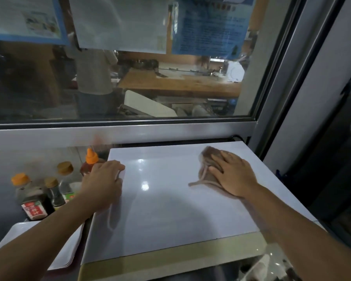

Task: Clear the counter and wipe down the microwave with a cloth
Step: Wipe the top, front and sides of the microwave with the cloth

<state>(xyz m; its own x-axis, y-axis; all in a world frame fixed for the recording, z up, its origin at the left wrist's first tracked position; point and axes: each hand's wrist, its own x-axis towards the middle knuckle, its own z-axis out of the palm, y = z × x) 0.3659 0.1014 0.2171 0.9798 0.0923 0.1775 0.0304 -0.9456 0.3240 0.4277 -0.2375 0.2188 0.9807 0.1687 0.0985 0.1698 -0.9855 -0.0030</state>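
Note:
The microwave's glossy white top [160, 199] fills the middle of the view. A brown cloth [208, 163] lies on its far right part, a loose strip trailing toward the middle. My right hand [233, 173] presses flat on the cloth with straight fingers. My left hand [103, 183] rests on the top's left edge, fingers curled over that edge.
Sauce bottles with orange and tan caps [37, 195] stand on the counter left of the microwave, an orange-nozzle bottle [90, 161] among them. A white tray [18, 234] lies at the front left. A window with a metal sill [122, 132] runs behind. A dark cabinet [336, 159] stands to the right.

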